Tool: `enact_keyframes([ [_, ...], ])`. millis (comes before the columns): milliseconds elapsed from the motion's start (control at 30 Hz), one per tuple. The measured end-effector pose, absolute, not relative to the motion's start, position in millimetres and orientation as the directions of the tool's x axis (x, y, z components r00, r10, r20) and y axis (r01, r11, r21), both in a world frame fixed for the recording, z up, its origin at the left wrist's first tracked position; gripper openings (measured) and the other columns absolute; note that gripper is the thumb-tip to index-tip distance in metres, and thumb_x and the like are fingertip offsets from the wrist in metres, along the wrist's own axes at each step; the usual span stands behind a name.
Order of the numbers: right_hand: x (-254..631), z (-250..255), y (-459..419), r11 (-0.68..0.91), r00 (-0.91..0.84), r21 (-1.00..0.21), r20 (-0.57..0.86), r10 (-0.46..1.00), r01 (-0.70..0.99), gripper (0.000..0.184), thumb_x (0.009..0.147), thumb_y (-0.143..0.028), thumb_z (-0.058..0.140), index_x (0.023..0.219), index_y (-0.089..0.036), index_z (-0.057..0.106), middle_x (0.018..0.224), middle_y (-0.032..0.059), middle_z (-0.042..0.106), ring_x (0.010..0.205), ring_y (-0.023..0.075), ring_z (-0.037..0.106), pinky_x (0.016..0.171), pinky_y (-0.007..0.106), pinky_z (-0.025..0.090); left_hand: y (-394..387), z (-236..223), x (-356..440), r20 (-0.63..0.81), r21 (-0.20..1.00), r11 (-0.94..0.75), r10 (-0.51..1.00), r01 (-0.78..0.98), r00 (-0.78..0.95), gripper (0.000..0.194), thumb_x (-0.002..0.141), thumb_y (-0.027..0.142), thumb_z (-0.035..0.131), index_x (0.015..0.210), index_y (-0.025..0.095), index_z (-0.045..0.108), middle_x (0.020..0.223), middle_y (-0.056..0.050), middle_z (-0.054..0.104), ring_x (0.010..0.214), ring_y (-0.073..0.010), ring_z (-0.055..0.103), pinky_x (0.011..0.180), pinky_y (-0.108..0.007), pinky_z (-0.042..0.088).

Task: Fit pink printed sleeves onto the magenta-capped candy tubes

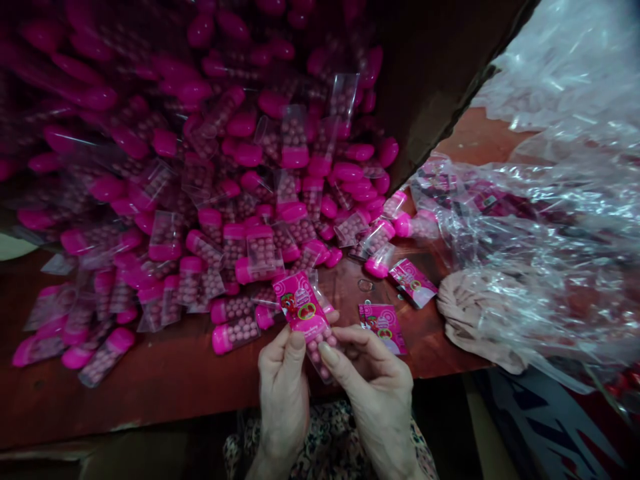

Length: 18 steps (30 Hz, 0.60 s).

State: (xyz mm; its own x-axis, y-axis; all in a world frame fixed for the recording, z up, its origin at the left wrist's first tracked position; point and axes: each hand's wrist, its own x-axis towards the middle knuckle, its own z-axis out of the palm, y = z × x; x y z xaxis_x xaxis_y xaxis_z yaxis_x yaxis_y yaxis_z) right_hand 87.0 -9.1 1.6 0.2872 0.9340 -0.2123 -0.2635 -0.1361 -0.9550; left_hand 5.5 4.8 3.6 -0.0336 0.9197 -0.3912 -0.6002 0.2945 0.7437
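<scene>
Pink beads fill a clear tube [320, 353] held above the table, its long axis running from 11 to 5 o'clock. A printed pink card [300, 305] lies along its upper end; the dim view leaves it unclear whether a clear sleeve encloses both. Both hands grasp this pair: the left hand [284, 393] pinches at the card's lower edge, while the right hand [373, 393], nearer the tube's lower end, closes on it between thumb and fingers.

Two loose printed cards [384, 328] lie at 1 o'clock on the red tabletop [125, 407], beside one small metal ring [365, 285]. Behind them, too many to count, a heap of pink-capped tubes [235, 200] spreads from 9 to 12 o'clock. Crumpled clear plastic sheeting [545, 253] fills 3 o'clock.
</scene>
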Motion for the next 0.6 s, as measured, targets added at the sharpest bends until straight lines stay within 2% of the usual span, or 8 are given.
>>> enact_keyframes([
  [133, 89.7, 4.6, -7.6, -0.110, 0.310, -0.963, -0.186, 0.932, -0.246, 0.012, 0.070, -0.022, 0.072, 0.080, -0.019, 0.067, 0.070, -0.0001, 0.064, 0.061, 0.0112, 0.062, 0.055, 0.021, 0.054, 4.2, 3.4, 5.1, -0.388, 0.749, 0.279, 0.920, -0.601, -0.057, 0.025, 0.083, 0.032, 0.056, 0.095, 0.017, 0.072, 0.088, -0.010, 0.072, 0.088, -0.0215, 0.064, 0.077, -0.031, 0.050],
  [300, 89.9, 7.1, -3.9, -0.147, 0.206, -0.934, -0.222, 0.953, -0.325, 0.010, 0.070, -0.019, 0.071, 0.079, -0.020, 0.066, 0.068, -0.0020, 0.064, 0.053, 0.0090, 0.061, 0.049, 0.019, 0.053, 7.5, 5.7, -0.4, -0.408, 0.740, 0.268, 0.908, -0.617, -0.094, 0.019, 0.076, 0.032, 0.064, 0.085, 0.017, 0.073, 0.081, -0.008, 0.073, 0.080, -0.0214, 0.066, 0.076, -0.033, 0.051],
  [400, 88.3, 1.4, -8.7, -0.085, 0.252, -0.974, -0.139, 0.958, -0.212, 0.013, 0.071, -0.017, 0.070, 0.083, -0.021, 0.066, 0.072, -0.0015, 0.063, 0.058, 0.0096, 0.062, 0.053, 0.020, 0.054, 5.5, 5.2, -2.0, -0.414, 0.779, 0.275, 0.900, -0.564, -0.133, 0.016, 0.074, 0.030, 0.067, 0.081, 0.017, 0.073, 0.075, -0.006, 0.073, 0.078, -0.0213, 0.066, 0.074, -0.032, 0.052],
  [500, 87.2, -4.0, -15.8, -0.006, 0.304, -0.997, -0.028, 0.952, -0.072, 0.019, 0.073, -0.014, 0.069, 0.090, -0.022, 0.065, 0.078, 0.0004, 0.063, 0.066, 0.0109, 0.062, 0.058, 0.021, 0.053, 1.5, 3.4, 0.1, -0.419, 0.792, 0.282, 0.896, -0.542, -0.146, 0.021, 0.074, 0.034, 0.066, 0.084, 0.017, 0.074, 0.074, -0.007, 0.072, 0.078, -0.0229, 0.066, 0.072, -0.033, 0.052],
  [600, 86.4, -3.0, -17.7, 0.002, 0.344, -0.998, -0.018, 0.939, -0.060, 0.017, 0.073, -0.015, 0.069, 0.088, -0.021, 0.064, 0.077, 0.0012, 0.063, 0.064, 0.0114, 0.062, 0.056, 0.021, 0.053, -1.2, 1.1, 2.9, -0.426, 0.794, 0.290, 0.892, -0.535, -0.148, 0.022, 0.073, 0.035, 0.067, 0.084, 0.017, 0.074, 0.073, -0.008, 0.072, 0.076, -0.0232, 0.066, 0.070, -0.032, 0.053],
])
